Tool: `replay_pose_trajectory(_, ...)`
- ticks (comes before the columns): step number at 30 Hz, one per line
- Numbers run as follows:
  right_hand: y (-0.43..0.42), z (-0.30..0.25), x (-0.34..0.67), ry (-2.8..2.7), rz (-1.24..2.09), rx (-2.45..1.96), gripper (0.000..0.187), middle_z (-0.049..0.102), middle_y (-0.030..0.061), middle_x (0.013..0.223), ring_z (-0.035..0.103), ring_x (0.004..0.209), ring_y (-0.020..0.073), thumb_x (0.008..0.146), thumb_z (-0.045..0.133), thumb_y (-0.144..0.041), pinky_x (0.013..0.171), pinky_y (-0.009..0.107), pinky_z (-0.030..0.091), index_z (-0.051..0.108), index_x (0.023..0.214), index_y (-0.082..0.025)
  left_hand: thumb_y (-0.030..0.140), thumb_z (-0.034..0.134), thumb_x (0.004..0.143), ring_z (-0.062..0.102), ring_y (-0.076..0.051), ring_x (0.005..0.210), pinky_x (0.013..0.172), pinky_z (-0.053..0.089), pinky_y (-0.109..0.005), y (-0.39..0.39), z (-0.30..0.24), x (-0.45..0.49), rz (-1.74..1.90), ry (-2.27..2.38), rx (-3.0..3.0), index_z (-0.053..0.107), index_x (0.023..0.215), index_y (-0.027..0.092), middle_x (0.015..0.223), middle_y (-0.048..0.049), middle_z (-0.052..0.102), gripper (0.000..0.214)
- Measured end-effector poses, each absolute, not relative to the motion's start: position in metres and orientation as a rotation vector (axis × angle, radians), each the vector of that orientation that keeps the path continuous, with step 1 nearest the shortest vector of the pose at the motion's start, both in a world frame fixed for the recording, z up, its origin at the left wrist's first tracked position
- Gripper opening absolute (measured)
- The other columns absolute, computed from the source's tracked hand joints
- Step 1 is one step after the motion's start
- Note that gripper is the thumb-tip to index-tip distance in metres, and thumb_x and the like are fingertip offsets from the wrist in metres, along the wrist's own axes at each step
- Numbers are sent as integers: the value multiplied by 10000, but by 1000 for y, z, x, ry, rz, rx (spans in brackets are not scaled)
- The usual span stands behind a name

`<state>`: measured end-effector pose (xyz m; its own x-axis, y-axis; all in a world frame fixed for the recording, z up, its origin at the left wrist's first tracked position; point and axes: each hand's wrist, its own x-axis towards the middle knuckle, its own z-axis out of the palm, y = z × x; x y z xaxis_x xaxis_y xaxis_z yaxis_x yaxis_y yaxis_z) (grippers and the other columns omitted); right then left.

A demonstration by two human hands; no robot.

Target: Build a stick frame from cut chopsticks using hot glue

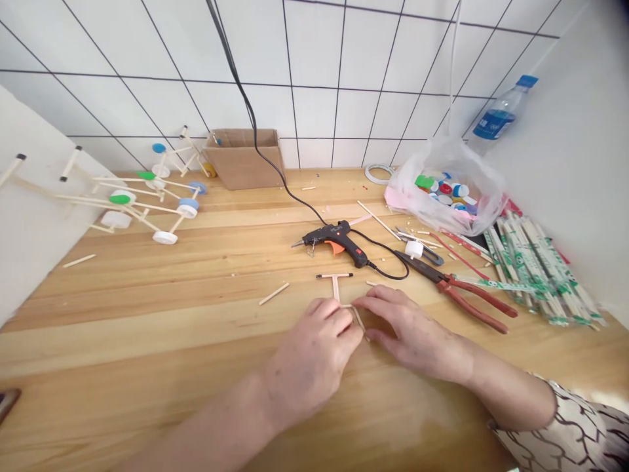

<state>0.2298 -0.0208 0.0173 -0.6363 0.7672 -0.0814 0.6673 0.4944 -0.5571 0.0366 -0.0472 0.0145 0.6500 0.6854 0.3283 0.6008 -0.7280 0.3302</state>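
On the table in front of me, my left hand is closed on a small wooden stick frame, hiding part of it. Its far end is a crossbar with black tips, joined to a stem like a T. My right hand curves around the frame's right side, index finger and thumb touching its thin sticks. Beyond the hands lies a black hot glue gun with an orange trigger, a small red light showing on its body. A loose stick rests left of the frame.
Stick models with bottle-cap wheels stand at left, beside a cardboard box. To the right are red-handled pliers, a utility knife, a bag of bottle caps, wrapped chopsticks and a water bottle. The glue gun's cord hangs down.
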Motion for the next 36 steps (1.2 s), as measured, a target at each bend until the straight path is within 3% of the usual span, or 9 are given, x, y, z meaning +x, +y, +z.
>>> replay_pose_trajectory(8,-21,18,230,-2559,828,-1187,463,588,90,993,553,962,234,729,503,7,857,416,468,575,1143,-189,60,444,796,480,-234,801,754,467,-362,-54,9,47,414,1020,2814,595,870,132,827,-97,573,183)
replay_pose_trajectory(14,-21,19,230,-2567,831,-1191,469,584,86,970,551,943,229,737,483,16,843,408,469,573,1147,-193,56,475,773,487,-231,804,761,468,-374,-52,5,47,369,1021,2774,599,853,142,858,-99,575,171)
replay_pose_trajectory(20,-21,18,230,-2565,800,-1175,447,590,96,989,553,961,230,756,467,9,857,405,467,577,1147,-176,164,492,867,501,-228,827,786,467,-408,-42,4,42,522,1231,2570,619,825,159,853,-78,584,133)
replay_pose_trajectory(28,-20,20,228,-2560,799,-1157,411,594,98,961,551,950,231,785,442,-12,845,414,475,586,1137,-168,208,658,787,530,-242,832,762,481,-412,-30,1,44,655,1442,2460,673,798,139,816,-77,607,72)
replay_pose_trajectory(36,-21,17,231,-2550,778,-1143,412,592,97,964,552,944,231,763,453,-7,839,412,478,586,1117,-172,160,572,847,514,-230,815,730,485,-384,-33,-3,47,718,1352,2520,645,762,151,760,-61,597,112)
